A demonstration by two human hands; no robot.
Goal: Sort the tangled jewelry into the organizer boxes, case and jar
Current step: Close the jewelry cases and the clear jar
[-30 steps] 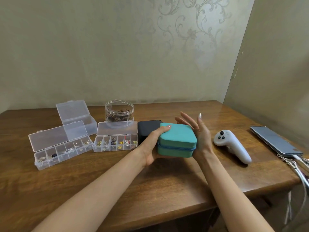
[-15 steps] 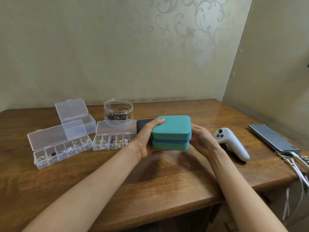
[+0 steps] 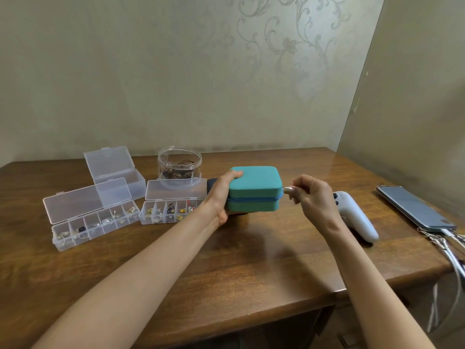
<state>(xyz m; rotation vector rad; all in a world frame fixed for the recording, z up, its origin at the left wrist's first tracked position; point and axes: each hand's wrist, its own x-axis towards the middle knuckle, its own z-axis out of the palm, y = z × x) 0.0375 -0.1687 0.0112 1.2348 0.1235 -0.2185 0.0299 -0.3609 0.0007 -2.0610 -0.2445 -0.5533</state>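
Teal zip case (image 3: 254, 188), closed, held above the wooden table (image 3: 251, 268).

Left hand (image 3: 221, 197) grips its left side, thumb on the lid; right hand (image 3: 312, 195) pinches at the zip on the right corner, pull itself too small to tell. Behind: dark case (image 3: 210, 183), mostly hidden. Left: three clear organizer boxes, lids up, two (image 3: 93, 224) (image 3: 168, 212) holding small jewelry, one rear (image 3: 113, 172); open jar (image 3: 179, 163) with tangled pieces. Right: white controller (image 3: 357, 217), phone (image 3: 412, 206).

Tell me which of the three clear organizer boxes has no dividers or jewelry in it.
The rear box, behind the left divided box. It looks undivided and empty; both front boxes, including the middle one, hold jewelry in compartments.
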